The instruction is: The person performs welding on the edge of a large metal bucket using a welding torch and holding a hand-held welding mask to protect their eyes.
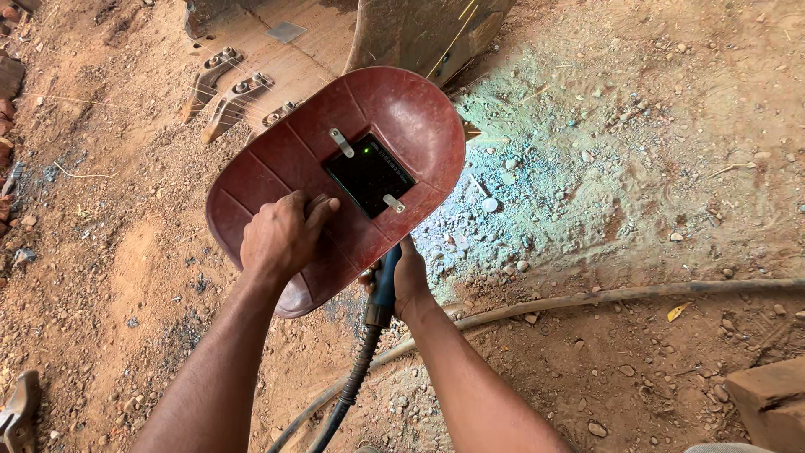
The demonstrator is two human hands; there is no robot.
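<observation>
My left hand [281,236] grips the inside of a dark red hand-held welding shield [411,117], holding it up in front of me. The shield has a dark rectangular viewing window [369,174] with a small green glint in it. My right hand [408,281] is closed on a blue-handled welding electrode holder [386,281], partly hidden under the shield's lower edge. A black cable [352,382] runs from the holder down toward me. Bluish-white arc light falls on the dirt ground [537,168] just right of the shield. The arc itself is hidden behind the shield.
A large rusty excavator bucket with bolted teeth [231,92] lies beyond the shield. A thick cable [637,294] crosses the stony dirt on the right. A brick-like block [771,398] sits at bottom right, and a metal piece [17,411] at bottom left.
</observation>
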